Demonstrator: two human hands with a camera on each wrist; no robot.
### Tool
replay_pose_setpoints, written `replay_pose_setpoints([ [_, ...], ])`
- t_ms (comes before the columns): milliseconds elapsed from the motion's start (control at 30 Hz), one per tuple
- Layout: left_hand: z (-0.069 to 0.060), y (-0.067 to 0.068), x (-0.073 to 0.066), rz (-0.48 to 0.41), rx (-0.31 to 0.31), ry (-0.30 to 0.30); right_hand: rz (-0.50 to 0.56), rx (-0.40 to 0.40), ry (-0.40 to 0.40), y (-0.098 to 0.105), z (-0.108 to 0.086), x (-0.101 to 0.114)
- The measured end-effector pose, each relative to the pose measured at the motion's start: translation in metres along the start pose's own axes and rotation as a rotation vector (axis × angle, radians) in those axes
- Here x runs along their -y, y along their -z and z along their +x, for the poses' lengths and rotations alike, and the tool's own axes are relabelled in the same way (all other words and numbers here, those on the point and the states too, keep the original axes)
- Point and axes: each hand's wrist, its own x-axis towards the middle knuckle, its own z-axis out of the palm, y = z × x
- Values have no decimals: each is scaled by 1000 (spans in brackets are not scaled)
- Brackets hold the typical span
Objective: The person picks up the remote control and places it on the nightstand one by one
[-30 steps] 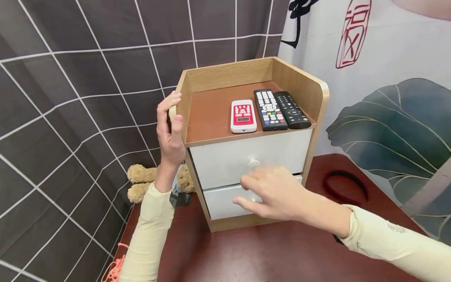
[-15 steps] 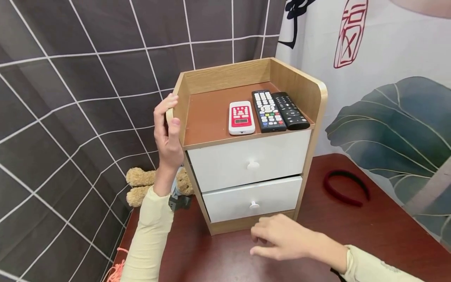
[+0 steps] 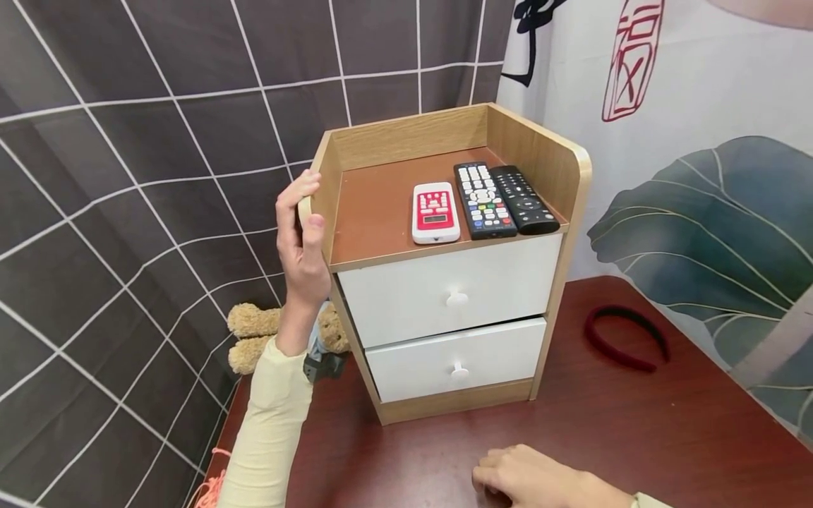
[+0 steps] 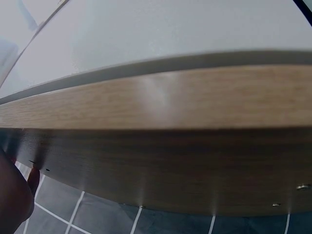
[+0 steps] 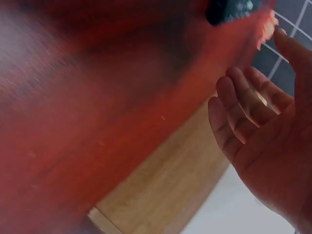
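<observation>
A small wooden bedside cabinet [image 3: 438,416] with a white upper drawer [image 3: 394,303] and a white lower drawer [image 3: 406,370] stands on the dark red table. My left hand [image 3: 305,247] grips the top of its left side panel, thumb on the near side and fingers over the edge. On the cabinet's top lie a white-and-red remote control [image 3: 435,213], a black remote with white buttons [image 3: 485,200] and a black remote [image 3: 524,200]. My right hand [image 3: 530,476] is low in front of the cabinet, holding nothing; its loosely bent fingers [image 5: 239,112] show in the right wrist view.
A dark red headband [image 3: 625,339] lies on the table to the cabinet's right. Left of the cabinet, a plush toy [image 3: 254,321] is partly hidden behind my left forearm. Coral-coloured strands [image 3: 209,490] lie at the lower left. Curtains hang behind.
My right hand has moved from in front of the drawers down toward the bottom of the head view. The left hand keeps its grip on the side panel, and the drawers look unchanged.
</observation>
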Motion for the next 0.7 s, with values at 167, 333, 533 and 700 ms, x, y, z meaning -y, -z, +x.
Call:
replay_pose_setpoints([
  [167, 2, 1, 0, -1, 1, -4, -50, 7, 46, -20, -6, 3],
  [333, 2, 0, 0, -1, 8, -3, -189, -33, 60, -37, -8, 7],
  [533, 0, 0, -1, -3, 11, 1, -336, -37, 97, -45, -7, 10],
  [700, 1, -1, -1, -4, 6, -6, -278, 56, 69, -44, -7, 15],
])
